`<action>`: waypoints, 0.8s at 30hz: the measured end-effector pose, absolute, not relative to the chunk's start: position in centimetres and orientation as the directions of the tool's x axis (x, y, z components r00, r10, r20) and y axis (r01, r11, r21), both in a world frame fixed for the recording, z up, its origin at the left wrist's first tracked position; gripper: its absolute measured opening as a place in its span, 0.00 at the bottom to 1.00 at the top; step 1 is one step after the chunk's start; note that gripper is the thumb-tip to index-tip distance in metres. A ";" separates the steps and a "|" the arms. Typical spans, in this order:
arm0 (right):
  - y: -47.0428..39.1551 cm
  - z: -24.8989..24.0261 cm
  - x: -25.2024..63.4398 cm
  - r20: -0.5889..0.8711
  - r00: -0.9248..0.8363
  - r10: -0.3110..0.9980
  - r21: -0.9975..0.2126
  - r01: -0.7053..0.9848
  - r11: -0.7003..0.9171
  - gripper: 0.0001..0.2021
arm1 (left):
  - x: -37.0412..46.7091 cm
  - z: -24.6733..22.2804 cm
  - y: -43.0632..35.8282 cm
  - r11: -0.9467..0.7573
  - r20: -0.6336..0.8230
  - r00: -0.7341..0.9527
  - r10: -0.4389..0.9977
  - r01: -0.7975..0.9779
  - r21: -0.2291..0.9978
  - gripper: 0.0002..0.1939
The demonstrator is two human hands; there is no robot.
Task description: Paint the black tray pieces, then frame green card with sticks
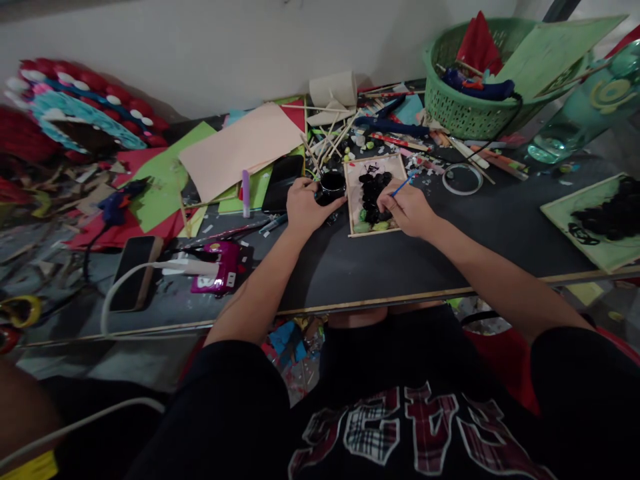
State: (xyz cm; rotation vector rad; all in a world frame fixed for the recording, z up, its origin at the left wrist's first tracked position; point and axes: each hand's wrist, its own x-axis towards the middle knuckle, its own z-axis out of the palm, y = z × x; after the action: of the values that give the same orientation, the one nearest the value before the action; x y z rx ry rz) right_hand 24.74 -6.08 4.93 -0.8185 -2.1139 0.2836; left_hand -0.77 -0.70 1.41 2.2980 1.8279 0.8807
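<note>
We work at one dark tabletop (395, 270) with a pale wood-coloured edge, set against a plain grey wall (225, 60); scraps (295, 340) lie on the floor below. From left to right, we count the following.

One red, white and turquoise craft piece (85, 113) leans near the wall. One phone (136, 273) lies beside one purple power strip (220, 267), which has a white cable plugged in. One pink sheet (245, 150) overlaps green paper (170, 167); one purple stick (245, 193) is near its lower edge.

Our left hand (306, 208) grips one black jar (332, 188) between thumb and fingers. The jar stands just left of one framed panel (356, 200), which lies flat in front of us and bears dark and green rounded pieces — too blurred to count. Our right hand (411, 209) is closed around one blue-handled tool (404, 184) over the panel's right side; its tip is hidden.

Farther right, we find one tape ring (463, 189), one green basket (457, 117), one clear bottle (583, 110) and a second panel (570, 210) — two panels in all.
</note>
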 end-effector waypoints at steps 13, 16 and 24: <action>-5.9 5.1 25.1 0.630 -0.378 0.679 -0.488 0.487 0.724 0.25 | -0.7 1.8 -1.2 -0.195 0.433 0.029 0.901 0.919 0.343 0.28; -6.0 5.2 25.0 0.608 -0.424 0.671 -0.485 0.471 0.737 0.26 | -0.6 1.8 -1.2 -0.185 0.433 0.021 0.901 0.922 0.340 0.29; -5.9 4.8 25.0 0.635 -0.321 0.702 -0.549 0.451 0.703 0.26 | -1.4 3.0 -1.5 -0.239 0.451 0.075 0.889 0.917 0.319 0.32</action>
State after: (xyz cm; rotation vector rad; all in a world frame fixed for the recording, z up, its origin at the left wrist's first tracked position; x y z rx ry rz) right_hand 24.97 -5.88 4.84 -0.8868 -1.9737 0.3373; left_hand -1.35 -1.45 2.99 2.3380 1.9664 0.9174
